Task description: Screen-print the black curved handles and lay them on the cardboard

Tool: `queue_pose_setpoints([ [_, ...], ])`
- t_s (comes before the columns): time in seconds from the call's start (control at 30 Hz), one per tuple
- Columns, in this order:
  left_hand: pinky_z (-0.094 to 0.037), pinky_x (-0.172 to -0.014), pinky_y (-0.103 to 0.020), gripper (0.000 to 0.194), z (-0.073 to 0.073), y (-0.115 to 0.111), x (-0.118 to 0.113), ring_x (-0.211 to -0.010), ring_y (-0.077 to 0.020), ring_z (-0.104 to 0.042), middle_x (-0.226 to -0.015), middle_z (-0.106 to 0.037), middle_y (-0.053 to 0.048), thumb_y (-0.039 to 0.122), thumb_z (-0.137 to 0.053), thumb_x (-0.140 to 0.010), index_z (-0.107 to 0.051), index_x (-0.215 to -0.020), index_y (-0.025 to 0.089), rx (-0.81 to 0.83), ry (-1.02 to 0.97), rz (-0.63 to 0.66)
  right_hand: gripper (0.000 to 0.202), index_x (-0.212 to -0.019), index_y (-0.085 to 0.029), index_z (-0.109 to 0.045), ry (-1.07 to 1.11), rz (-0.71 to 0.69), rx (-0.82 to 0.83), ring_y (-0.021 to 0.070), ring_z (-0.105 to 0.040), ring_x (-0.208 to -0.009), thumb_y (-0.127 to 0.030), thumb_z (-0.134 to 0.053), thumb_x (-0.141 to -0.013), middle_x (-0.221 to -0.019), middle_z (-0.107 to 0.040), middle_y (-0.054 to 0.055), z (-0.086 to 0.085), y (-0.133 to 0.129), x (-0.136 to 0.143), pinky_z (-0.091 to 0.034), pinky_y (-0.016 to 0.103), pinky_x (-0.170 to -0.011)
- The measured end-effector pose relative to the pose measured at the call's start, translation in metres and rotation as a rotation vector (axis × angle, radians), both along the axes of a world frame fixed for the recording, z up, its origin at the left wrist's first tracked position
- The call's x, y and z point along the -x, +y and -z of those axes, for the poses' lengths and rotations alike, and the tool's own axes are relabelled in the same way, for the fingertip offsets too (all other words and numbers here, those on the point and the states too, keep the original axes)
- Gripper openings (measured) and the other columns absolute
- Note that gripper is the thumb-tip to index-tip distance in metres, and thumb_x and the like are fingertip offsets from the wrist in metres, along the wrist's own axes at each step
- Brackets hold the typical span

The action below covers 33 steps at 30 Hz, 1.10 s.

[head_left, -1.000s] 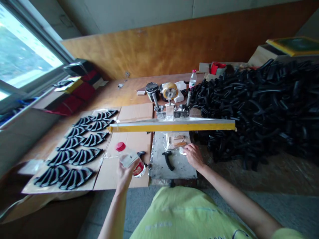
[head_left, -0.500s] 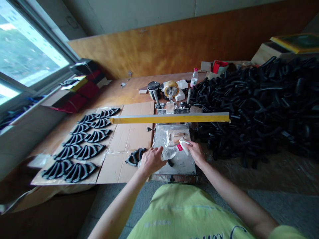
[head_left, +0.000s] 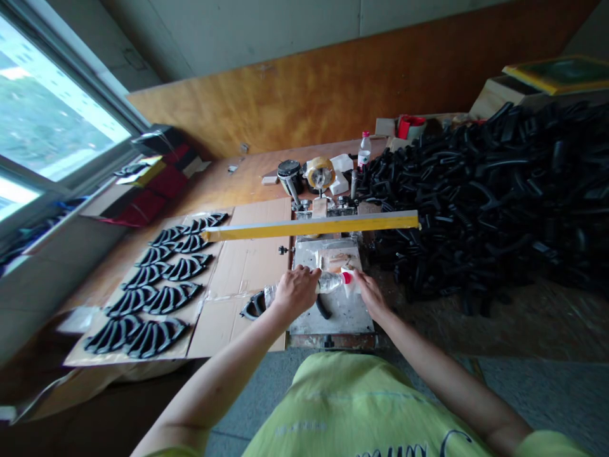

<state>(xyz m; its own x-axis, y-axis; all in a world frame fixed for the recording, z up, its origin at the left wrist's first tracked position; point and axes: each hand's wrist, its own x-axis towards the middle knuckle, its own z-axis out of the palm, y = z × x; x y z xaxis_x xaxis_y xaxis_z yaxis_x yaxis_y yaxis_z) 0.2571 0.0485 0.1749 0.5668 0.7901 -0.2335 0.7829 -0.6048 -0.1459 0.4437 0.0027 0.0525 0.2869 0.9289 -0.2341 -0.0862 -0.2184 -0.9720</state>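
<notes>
My left hand (head_left: 295,293) is closed round a clear plastic bottle (head_left: 329,282) with a red cap (head_left: 347,277). The bottle lies nearly level, its cap end pointing right. Pinched in my right hand (head_left: 370,295) is a white cloth or tissue (head_left: 350,287), which meets the cap end. Below the bottle, a curved black plastic part (head_left: 323,309) rests on the grey metal plate (head_left: 304,324). Just left of my left hand, black curved parts (head_left: 254,306) lie on the cardboard, partly covered by the bottle's base and my hand.
A yellow-edged bar (head_left: 314,227) spans above the plate, in front of a clamp fixture with a tape roll (head_left: 320,172). Rows of black parts (head_left: 172,298) lie on cardboard (head_left: 247,254) at left. A large heap of black parts (head_left: 476,209) fills the right. Another bottle (head_left: 364,150) stands behind.
The bottle has turned closer to level, and its red cap has come up against the white cloth. My left hand has shifted slightly up and right. More of the black part shows.
</notes>
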Motion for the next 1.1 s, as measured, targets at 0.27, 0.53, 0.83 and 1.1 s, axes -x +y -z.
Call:
queue_pose_setpoints([
  [0.27, -0.047, -0.076, -0.037, 0.029, 0.0, -0.003, 0.008, -0.098, -0.0277, -0.061, -0.098, -0.066, -0.011, 0.025, -0.054, -0.083, -0.058, -0.111, 0.02, 0.03, 0.003, -0.026, 0.059, -0.096, -0.018, -0.074, 0.147, 0.036, 0.073, 0.022, -0.067, -0.089, -0.07, -0.055, -0.077, -0.095, -0.075, 0.007, 0.005, -0.002, 0.002, -0.048, 0.027, -0.073],
  [0.53, -0.047, -0.077, -0.037, 0.038, 0.005, 0.001, 0.015, -0.103, -0.0298, -0.06, -0.1, -0.068, -0.009, 0.04, -0.063, -0.075, -0.057, -0.108, 0.023, 0.06, -0.181, -0.181, 0.052, -0.092, -0.017, -0.074, 0.449, 0.064, 0.079, 0.0213, -0.068, -0.077, -0.063, -0.068, -0.069, -0.089, -0.075, 0.007, -0.011, 0.006, 0.002, -0.05, 0.027, -0.062],
  [0.83, -0.053, -0.072, -0.031, 0.054, 0.039, 0.006, 0.091, -0.079, -0.0198, -0.067, -0.094, -0.071, -0.004, 0.041, -0.072, -0.066, -0.056, -0.112, 0.019, 0.758, -1.236, -0.752, 0.047, -0.092, -0.017, -0.075, 0.438, -0.084, 0.046, 0.023, -0.068, -0.078, -0.051, -0.08, -0.06, -0.089, -0.075, 0.009, -0.034, 0.0, -0.005, -0.051, 0.03, -0.066],
  [1.1, -0.056, -0.072, -0.037, 0.038, 0.062, 0.119, 0.129, -0.085, -0.0237, -0.067, -0.084, -0.07, -0.007, 0.045, -0.068, -0.073, -0.059, -0.099, 0.018, 0.301, -1.45, -0.844, 0.058, -0.107, -0.022, -0.07, 0.46, 0.067, 0.119, 0.0209, -0.067, -0.076, -0.031, -0.086, -0.052, -0.093, -0.074, 0.006, -0.013, -0.011, -0.012, -0.05, 0.032, -0.068],
])
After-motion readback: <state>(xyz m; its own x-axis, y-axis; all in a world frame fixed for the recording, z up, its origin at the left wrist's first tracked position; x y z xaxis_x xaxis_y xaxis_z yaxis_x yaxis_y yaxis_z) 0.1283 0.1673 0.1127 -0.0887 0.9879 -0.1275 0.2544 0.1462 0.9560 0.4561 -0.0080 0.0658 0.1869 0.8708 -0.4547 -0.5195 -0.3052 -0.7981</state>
